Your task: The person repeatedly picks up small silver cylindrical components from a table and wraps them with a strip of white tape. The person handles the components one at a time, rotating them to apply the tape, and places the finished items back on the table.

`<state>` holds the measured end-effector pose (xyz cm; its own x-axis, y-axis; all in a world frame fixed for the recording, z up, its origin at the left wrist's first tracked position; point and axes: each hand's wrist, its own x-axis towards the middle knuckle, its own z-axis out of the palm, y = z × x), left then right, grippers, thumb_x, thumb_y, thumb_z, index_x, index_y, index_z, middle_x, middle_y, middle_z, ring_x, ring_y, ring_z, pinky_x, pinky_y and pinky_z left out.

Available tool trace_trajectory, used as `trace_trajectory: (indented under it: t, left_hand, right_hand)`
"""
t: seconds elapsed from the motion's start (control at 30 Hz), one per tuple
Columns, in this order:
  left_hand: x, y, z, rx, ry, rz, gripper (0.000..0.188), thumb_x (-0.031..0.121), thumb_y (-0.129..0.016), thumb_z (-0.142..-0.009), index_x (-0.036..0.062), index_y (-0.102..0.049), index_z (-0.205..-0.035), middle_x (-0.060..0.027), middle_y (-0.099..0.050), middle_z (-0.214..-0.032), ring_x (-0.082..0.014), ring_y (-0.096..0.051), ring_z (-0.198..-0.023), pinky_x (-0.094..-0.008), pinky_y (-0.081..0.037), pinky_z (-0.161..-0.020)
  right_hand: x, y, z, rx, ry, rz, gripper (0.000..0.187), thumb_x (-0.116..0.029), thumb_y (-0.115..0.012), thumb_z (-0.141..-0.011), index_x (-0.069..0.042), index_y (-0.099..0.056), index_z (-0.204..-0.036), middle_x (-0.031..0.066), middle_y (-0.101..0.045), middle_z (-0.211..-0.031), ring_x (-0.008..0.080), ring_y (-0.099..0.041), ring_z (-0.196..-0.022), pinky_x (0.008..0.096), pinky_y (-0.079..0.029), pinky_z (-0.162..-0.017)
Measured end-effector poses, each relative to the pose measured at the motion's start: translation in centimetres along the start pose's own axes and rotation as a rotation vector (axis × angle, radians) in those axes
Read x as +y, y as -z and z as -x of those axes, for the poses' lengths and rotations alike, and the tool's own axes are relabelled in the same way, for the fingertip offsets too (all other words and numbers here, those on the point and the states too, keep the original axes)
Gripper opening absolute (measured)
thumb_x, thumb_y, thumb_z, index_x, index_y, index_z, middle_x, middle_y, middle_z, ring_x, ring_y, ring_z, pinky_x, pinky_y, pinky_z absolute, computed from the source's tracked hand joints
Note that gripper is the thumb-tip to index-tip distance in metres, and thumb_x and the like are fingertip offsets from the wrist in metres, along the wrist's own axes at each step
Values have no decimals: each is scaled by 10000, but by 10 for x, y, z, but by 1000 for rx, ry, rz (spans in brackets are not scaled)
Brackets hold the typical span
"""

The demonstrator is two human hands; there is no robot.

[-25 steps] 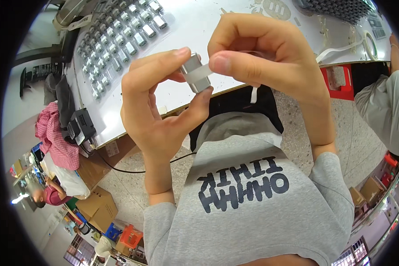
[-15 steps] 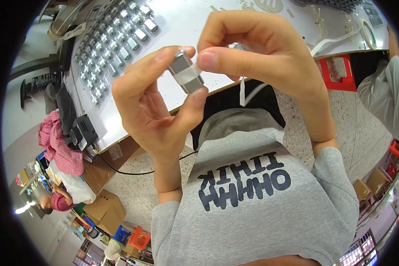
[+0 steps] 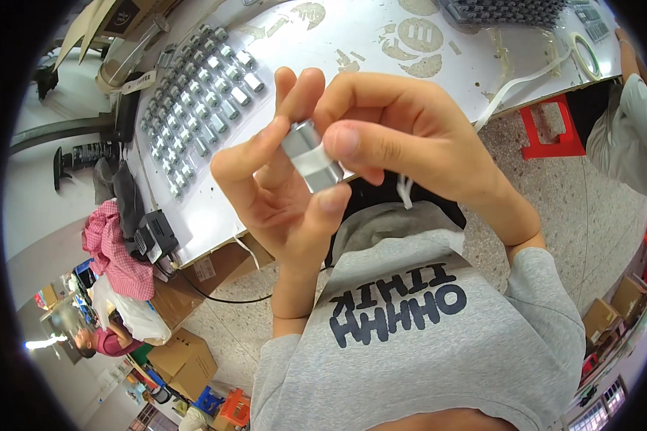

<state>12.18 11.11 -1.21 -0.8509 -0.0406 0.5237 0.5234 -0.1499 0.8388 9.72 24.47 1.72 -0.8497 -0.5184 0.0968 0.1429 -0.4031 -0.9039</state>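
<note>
Between the thumb and fingertips of my left hand point(image 3: 277, 190) is a small silver metal motor-like part point(image 3: 323, 181), held tilted. A band of white tape point(image 3: 310, 159) goes round its middle. My right hand point(image 3: 417, 136) is closed in a pinch at the part's right side, its thumb against the tape band. Below the right hand dangles a narrow white strip point(image 3: 405, 195); where its upper end goes is hidden by the fingers.
Rows of similar silver parts point(image 3: 203, 108) stand on the white table point(image 3: 352, 43) at the left. A dark tray of parts point(image 3: 510, 11) lies at the far right, near a tape roll point(image 3: 586, 56). A red stool point(image 3: 550, 133) and a co-worker's sleeve point(image 3: 629, 122) are on the right.
Both hands and the part appear lower and slightly further right in the picture, as the view has shifted too. A thin white strip now shows hanging at the table edge beside my left wrist.
</note>
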Motion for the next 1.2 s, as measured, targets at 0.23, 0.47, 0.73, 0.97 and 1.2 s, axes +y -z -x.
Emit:
trace_trajectory:
  t: [0.23,0.47,0.73,0.97,1.2]
  left_hand:
    - [-7,-2,-4,7,82,136,447,131,-603,-753,35,-423,-1151,-253,-414,-1208,-246,-424,-1120,-314,-383,-870]
    - [31,1,-8,-149,105,-623,387,173,-532,-810,-72,-492,-1108,-167,-518,-1100,-176,-519,-952,-279,-435,-787]
    - [47,-2,-15,-143,126,-673,414,-23,-605,-655,-50,-520,-1060,-93,-574,-927,-121,-529,-805,-249,-432,-717]
    - [47,2,-14,-137,54,-702,409,-9,-667,-589,-11,-552,-981,-87,-576,-913,-120,-523,-771,-246,-429,-693]
    - [47,7,-24,-307,-176,-965,338,18,-657,-561,17,-580,-890,-83,-578,-890,-167,-527,-802,-263,-429,-666]
  right_hand:
    - [7,6,-3,15,69,-53,174,-180,-555,-830,-9,-533,-803,-22,-491,-635,10,-392,-508,145,-282,-445]
    - [15,4,2,176,297,205,129,-113,-591,-799,-1,-528,-787,-5,-511,-670,38,-467,-590,164,-360,-517]
    - [-2,4,11,82,198,306,108,-87,-581,-794,9,-537,-774,9,-528,-683,38,-462,-573,167,-358,-511]
    - [-5,2,16,103,252,399,71,-57,-578,-756,4,-549,-734,14,-528,-655,46,-435,-544,173,-320,-483]
    - [-14,3,19,106,401,706,50,-22,-607,-670,-15,-562,-692,8,-514,-620,83,-429,-546,202,-327,-530]
